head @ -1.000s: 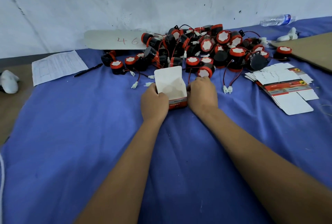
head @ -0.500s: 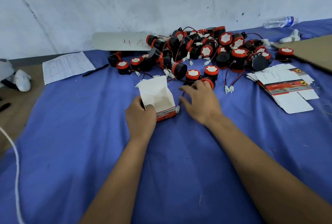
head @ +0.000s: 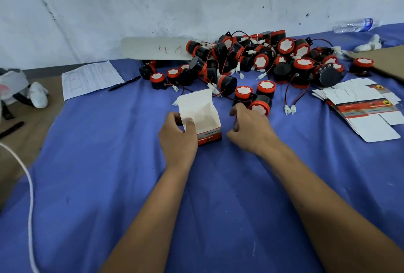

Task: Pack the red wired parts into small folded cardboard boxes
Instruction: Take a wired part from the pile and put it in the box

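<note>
The left hand [head: 178, 139] grips the small folded cardboard box [head: 200, 117] upright on the blue worktop [head: 109, 163], lid flap raised and its white inside empty as far as shows. The right hand [head: 249, 129], fingers curled (whether pinching a wire, I cannot tell), touches the nearest red wired part [head: 260, 106] at the pile's front edge. The filling step seems in hand: next, lift that part, gather its trailing wire and lower both inside.
</note>
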`<state>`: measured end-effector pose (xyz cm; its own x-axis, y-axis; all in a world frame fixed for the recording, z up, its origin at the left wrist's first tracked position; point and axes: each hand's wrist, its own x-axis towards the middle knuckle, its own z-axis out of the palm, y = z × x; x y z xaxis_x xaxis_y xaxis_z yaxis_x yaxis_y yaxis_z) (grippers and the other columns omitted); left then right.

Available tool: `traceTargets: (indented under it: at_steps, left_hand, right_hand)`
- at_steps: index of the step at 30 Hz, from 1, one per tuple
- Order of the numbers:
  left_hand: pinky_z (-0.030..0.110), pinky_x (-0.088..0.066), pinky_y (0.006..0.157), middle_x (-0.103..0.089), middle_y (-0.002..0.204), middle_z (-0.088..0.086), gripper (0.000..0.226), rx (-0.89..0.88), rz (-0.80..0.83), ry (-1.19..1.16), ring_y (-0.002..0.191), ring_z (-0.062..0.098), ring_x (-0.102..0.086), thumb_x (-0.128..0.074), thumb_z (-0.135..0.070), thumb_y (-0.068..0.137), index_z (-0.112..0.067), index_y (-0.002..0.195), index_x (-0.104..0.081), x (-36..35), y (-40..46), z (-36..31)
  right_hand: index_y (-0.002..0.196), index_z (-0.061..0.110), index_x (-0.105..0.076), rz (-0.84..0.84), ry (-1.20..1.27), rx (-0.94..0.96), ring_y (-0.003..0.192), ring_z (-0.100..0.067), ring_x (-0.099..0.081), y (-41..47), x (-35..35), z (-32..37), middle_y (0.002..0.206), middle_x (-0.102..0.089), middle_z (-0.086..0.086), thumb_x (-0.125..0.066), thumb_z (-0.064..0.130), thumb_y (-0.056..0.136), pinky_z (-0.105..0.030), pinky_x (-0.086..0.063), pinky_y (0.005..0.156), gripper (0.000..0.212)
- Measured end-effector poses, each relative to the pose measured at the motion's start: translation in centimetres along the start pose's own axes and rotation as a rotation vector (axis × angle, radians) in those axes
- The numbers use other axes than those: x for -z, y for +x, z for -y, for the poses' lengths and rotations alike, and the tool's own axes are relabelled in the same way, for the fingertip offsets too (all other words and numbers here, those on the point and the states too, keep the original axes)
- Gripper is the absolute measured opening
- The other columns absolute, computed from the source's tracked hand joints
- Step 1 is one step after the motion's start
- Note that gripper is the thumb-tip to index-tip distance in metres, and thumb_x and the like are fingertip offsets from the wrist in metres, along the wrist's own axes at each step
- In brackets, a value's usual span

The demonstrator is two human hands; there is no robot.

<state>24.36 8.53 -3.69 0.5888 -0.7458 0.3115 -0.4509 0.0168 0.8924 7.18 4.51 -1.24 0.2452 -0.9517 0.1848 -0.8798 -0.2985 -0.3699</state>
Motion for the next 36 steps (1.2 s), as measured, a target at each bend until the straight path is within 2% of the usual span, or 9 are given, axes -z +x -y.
traceTargets:
  at_steps: [7, 11, 13, 17, 21, 24, 28, 31, 36]
  left_hand:
    - [0.017, -0.045, 0.066, -0.064, 0.095, -0.017, 0.007, 0.031, -0.005, -0.05, 0.09, 0.002, -0.061, -0.062, -0.03, 0.097, -0.026, 0.1, -0.056, -0.2, 0.4, 0.3]
    - [0.01, -0.039, 0.058, -0.061, 0.088, -0.014, 0.008, 0.019, -0.064, -0.041, 0.08, 0.002, -0.058, -0.061, -0.025, 0.096, -0.02, 0.095, -0.055, -0.1, 0.6, 0.2]
    - [0.011, -0.037, 0.056, -0.059, 0.084, -0.013, 0.006, 0.052, -0.123, -0.047, 0.075, 0.002, -0.056, -0.058, -0.02, 0.095, -0.018, 0.092, -0.054, -0.1, 0.8, 0.3]
    - [0.009, -0.041, 0.058, -0.061, 0.09, -0.017, 0.012, 0.077, -0.101, -0.093, 0.083, -0.001, -0.059, -0.06, -0.019, 0.095, -0.029, 0.091, -0.054, 0.1, 0.8, 0.3]
    - [0.02, -0.048, 0.063, -0.064, 0.094, -0.016, 0.006, 0.024, 0.014, -0.063, 0.086, -0.004, -0.06, -0.061, -0.022, 0.094, -0.024, 0.098, -0.056, 0.0, 0.5, 0.2]
    - [0.024, -0.051, 0.066, -0.065, 0.099, -0.016, 0.011, -0.004, 0.063, -0.074, 0.089, -0.008, -0.059, -0.063, -0.025, 0.095, -0.024, 0.103, -0.057, 0.0, 0.3, 0.1]
    - [0.033, -0.052, 0.077, -0.062, 0.111, -0.01, 0.025, -0.048, 0.025, -0.134, 0.094, 0.004, -0.058, -0.065, -0.037, 0.097, -0.02, 0.113, -0.055, 0.1, -0.3, -0.9]
    - [0.038, -0.048, 0.086, -0.055, 0.118, 0.003, 0.038, -0.304, -0.14, -0.086, 0.1, 0.025, -0.055, -0.064, -0.034, 0.094, -0.007, 0.12, -0.054, 0.8, -0.7, -1.7]
    - [0.027, -0.036, 0.099, -0.057, 0.124, 0.008, 0.051, -0.852, -0.057, 0.117, 0.114, 0.024, -0.051, -0.076, -0.033, 0.08, -0.007, 0.123, -0.062, 1.0, -0.6, -2.8]
  right_hand:
    - [0.128, 0.01, -0.044, 0.032, -0.201, 0.003, 0.091, -0.033, -0.06, -0.3, 0.5, 0.4, 0.104, -0.064, -0.011, -0.063, 0.025, 0.09, -0.038, -0.046, 0.063, 0.045]
    - [0.128, 0.013, -0.052, 0.264, 0.352, 0.158, 0.074, -0.019, -0.068, -0.7, 0.8, 0.7, 0.077, -0.069, 0.004, -0.069, 0.01, 0.079, -0.034, -0.055, 0.063, 0.052]
    - [0.115, 0.015, -0.061, 0.141, 0.575, 0.205, 0.063, -0.014, -0.065, -1.1, 0.4, 0.7, 0.068, -0.068, 0.004, -0.066, 0.007, 0.079, -0.032, -0.054, 0.06, 0.038]
    - [0.107, 0.017, -0.068, -0.576, 0.027, 0.058, 0.103, -0.03, -0.052, 0.2, 0.4, -0.7, 0.102, -0.061, -0.003, -0.069, 0.026, 0.082, -0.041, -0.045, 0.084, 0.027]
    - [0.142, 0.023, -0.047, -0.243, -0.123, -0.2, 0.124, -0.038, -0.046, 0.6, 0.3, -2.0, 0.133, -0.048, -0.012, -0.071, 0.035, 0.087, -0.051, -0.042, 0.1, 0.061]
    - [0.127, 0.016, -0.054, -0.337, 0.252, -0.227, 0.098, -0.031, -0.066, 0.6, 0.0, -1.7, 0.113, -0.064, -0.011, -0.07, 0.036, 0.089, -0.044, -0.056, 0.079, 0.045]
    - [0.105, 0.01, -0.052, -0.348, 1.333, -0.399, 0.067, -0.025, -0.064, 0.6, 1.0, -0.1, 0.092, -0.065, -0.011, -0.069, 0.043, 0.088, -0.036, -0.053, 0.053, 0.041]
    - [0.092, 0.02, -0.055, -0.236, 1.575, -0.312, 0.077, -0.017, -0.055, 0.3, 0.8, 0.5, 0.091, -0.063, -0.001, -0.069, 0.046, 0.086, -0.029, -0.038, 0.059, 0.03]
    - [0.082, 0.014, -0.045, -0.182, 1.675, -0.094, 0.087, -0.03, -0.063, -0.5, 1.0, 1.9, 0.088, -0.063, -0.01, -0.075, 0.029, 0.088, -0.037, -0.056, 0.06, 0.034]
